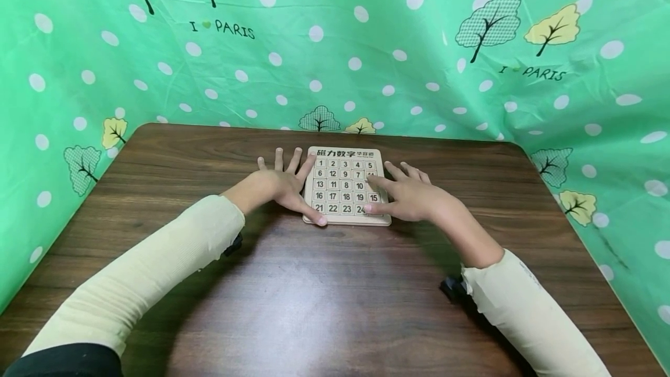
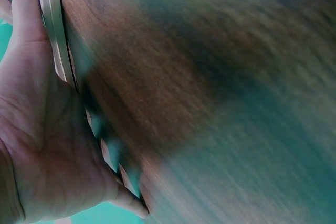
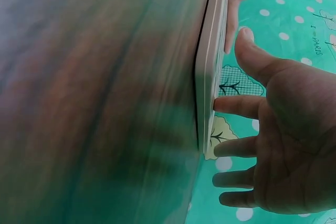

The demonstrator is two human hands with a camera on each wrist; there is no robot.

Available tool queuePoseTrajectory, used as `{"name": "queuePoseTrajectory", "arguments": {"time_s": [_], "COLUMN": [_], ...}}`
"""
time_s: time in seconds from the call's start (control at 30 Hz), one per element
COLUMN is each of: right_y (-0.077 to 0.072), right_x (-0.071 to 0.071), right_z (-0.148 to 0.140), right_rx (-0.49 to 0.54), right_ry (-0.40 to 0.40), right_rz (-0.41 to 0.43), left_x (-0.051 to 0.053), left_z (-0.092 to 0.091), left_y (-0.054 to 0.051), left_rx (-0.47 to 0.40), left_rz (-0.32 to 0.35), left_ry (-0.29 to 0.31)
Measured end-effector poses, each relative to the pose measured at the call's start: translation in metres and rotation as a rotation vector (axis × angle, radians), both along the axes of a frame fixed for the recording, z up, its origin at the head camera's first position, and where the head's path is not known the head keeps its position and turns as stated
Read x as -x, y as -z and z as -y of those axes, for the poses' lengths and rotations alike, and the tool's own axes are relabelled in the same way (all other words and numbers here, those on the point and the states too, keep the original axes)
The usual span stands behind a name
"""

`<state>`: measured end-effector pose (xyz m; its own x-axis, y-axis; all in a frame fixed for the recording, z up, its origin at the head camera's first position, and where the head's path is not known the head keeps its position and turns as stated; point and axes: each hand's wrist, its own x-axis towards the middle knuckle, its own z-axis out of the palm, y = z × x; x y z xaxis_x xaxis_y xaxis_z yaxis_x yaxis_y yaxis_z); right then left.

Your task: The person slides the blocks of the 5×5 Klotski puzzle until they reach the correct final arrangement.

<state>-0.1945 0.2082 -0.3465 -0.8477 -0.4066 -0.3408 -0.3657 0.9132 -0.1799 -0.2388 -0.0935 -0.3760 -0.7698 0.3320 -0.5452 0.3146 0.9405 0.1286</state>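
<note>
A pale wooden number sliding puzzle [image 1: 348, 221] lies flat on the table, with numbered tiles in rows and Chinese lettering along its top. My left hand [image 1: 282, 185] is spread at its left side, thumb on the lower left corner and index finger along the upper left edge. In the left wrist view the palm [image 2: 52, 145] is beside the puzzle's edge [image 2: 59, 45]. From the right, my right hand [image 1: 413, 198] reaches over it; its index finger touches a tile in the second row, and its thumb is over the tile marked 24. The right fingers partly cover the right column.
The dark brown wooden table [image 1: 293, 307] reflects light in front of the puzzle. A green curtain [image 1: 335, 45] with white dots and printed trees hangs behind the table and along its sides. Pale sleeves [image 1: 157, 266] cover both forearms, with dark devices [image 1: 454, 288] under the wrists.
</note>
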Motion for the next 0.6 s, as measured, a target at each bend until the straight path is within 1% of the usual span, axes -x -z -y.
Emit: {"name": "queuePoseTrajectory", "arguments": {"time_s": [0.13, 0.3, 0.4, 0.6], "right_y": [-0.002, -0.003, -0.003, -0.005], "right_x": [-0.001, -0.007, -0.009, -0.015], "right_z": [0.007, 0.011, 0.005, -0.018], "right_rx": [-0.005, 0.007, 0.010, 0.013], "right_ry": [-0.020, -0.051, -0.040, 0.003], "right_rz": [-0.001, 0.028, 0.038, 0.058], "left_x": [0.000, 0.000, 0.001, -0.001], "left_z": [-0.001, 0.001, 0.002, 0.000], "left_y": [0.000, 0.000, 0.000, -0.001], "left_rx": [-0.002, 0.001, 0.007, 0.003], "left_rz": [0.001, -0.004, 0.000, 0.008], "left_ry": [-0.001, -0.007, -0.009, -0.002]}}
